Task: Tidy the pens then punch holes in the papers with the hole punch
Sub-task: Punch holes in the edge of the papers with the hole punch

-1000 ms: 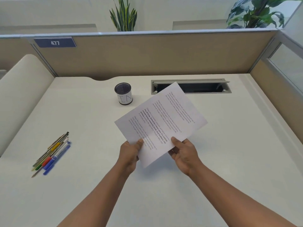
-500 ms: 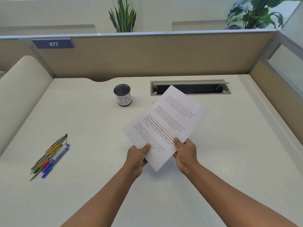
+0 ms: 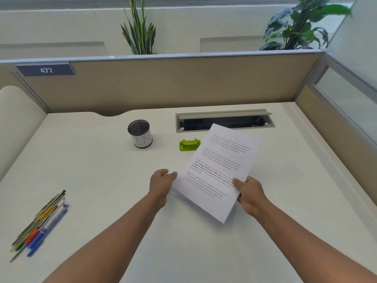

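Observation:
A printed sheet of papers [image 3: 220, 170] hangs tilted above the white desk [image 3: 102, 180]. My right hand [image 3: 250, 193] pinches its lower right edge. My left hand [image 3: 162, 183] is curled at the sheet's left corner with the thumb against the edge; whether it grips is unclear. A green hole punch [image 3: 189, 145] sits on the desk just behind the sheet's left side. Several pens [image 3: 40, 223] lie bundled at the near left. A black mesh pen cup [image 3: 139, 133] with a white label stands at the back, left of the punch.
An open cable slot [image 3: 224, 120] is set into the desk behind the papers. Beige partition walls [image 3: 183, 84] close the back and right, with a cream curved panel [image 3: 18, 119] on the left. Plants stand beyond the partition.
The papers have swung to the right and turned more upright, which uncovers the green hole punch. My left hand has slid from a firm hold on the bottom edge to the sheet's left corner.

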Demonstrator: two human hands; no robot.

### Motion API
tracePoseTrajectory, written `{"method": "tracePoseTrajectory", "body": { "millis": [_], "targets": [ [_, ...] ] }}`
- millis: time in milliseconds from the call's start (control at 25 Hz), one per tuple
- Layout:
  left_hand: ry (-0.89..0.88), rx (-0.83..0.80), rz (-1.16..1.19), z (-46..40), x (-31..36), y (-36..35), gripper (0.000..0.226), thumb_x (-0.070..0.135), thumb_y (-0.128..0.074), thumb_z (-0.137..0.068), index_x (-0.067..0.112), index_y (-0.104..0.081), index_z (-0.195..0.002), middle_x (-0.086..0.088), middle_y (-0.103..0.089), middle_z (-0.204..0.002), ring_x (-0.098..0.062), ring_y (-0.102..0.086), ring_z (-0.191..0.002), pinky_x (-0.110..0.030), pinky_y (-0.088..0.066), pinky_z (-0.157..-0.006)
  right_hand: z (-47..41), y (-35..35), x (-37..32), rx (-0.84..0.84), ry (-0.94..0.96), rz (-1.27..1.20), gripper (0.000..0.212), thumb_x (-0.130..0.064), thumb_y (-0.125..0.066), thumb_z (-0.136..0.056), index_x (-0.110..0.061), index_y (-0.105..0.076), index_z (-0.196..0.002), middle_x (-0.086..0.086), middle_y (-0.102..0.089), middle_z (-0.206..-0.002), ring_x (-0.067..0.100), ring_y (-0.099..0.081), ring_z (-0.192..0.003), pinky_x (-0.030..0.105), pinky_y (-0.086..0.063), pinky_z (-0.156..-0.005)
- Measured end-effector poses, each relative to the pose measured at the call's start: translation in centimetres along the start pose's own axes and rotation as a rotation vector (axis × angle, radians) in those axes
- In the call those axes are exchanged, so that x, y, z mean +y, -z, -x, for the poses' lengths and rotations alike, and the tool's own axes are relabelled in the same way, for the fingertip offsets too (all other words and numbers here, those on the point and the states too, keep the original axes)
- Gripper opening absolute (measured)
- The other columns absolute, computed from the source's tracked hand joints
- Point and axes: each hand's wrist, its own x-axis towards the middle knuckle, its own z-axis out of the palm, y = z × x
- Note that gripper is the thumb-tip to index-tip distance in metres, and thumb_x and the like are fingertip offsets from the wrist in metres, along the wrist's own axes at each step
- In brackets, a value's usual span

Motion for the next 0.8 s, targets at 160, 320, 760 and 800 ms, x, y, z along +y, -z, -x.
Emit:
{"method": "tracePoseTrajectory", "body": {
  "millis": [160,320,760,800],
  "targets": [
    [0.019,-0.032,-0.006,-3.2,1.8,-2.8,0.039,0.025,-0.073,-0.090,0.008,-0.062,-0.123,-0.008,-0.065,-0.123,-0.028,-0.063,-0.112,-0.034,-0.049,-0.085,-2.7,1.4,-1.5,0.004,-0.045,0.035,0.020,0.001,-0.058,-0.098,-0.004,-0.066,-0.116,0.012,-0.074,-0.114,0.033,-0.071,-0.103,0.047,-0.059,-0.086],
    [0.168,-0.094,0.124,-6.0,4.2,-5.9,0.018,0.027,-0.070,-0.093,0.016,-0.065,-0.106,-0.004,-0.068,-0.115,-0.020,-0.067,-0.100,-0.029,-0.050,-0.074,-5.2,2.6,-2.7,0.000,-0.096,0.078,0.023,0.002,-0.058,-0.098,-0.004,-0.066,-0.118,0.013,-0.075,-0.115,0.034,-0.072,-0.103,0.047,-0.059,-0.085],
    [0.331,0.018,0.359,-11.2,6.7,-11.1,0.030,0.034,-0.072,-0.091,0.010,-0.068,-0.108,-0.007,-0.075,-0.102,-0.016,-0.069,-0.073,-0.024,-0.053,-0.055,-9.1,3.7,-3.7,-0.055,-0.162,0.110,0.025,0.003,-0.056,-0.097,-0.003,-0.067,-0.119,0.013,-0.076,-0.113,0.034,-0.073,-0.103,0.046,-0.058,-0.084],
    [0.339,0.032,0.368,-11.3,6.7,-11.3,0.029,0.032,-0.073,-0.091,0.009,-0.069,-0.109,-0.008,-0.075,-0.102,-0.016,-0.069,-0.072,-0.023,-0.053,-0.054,-9.2,3.7,-3.7,-0.063,-0.165,0.113,0.025,0.003,-0.056,-0.097,-0.004,-0.067,-0.119,0.013,-0.076,-0.113,0.034,-0.073,-0.103,0.045,-0.059,-0.082]
  ]
}}
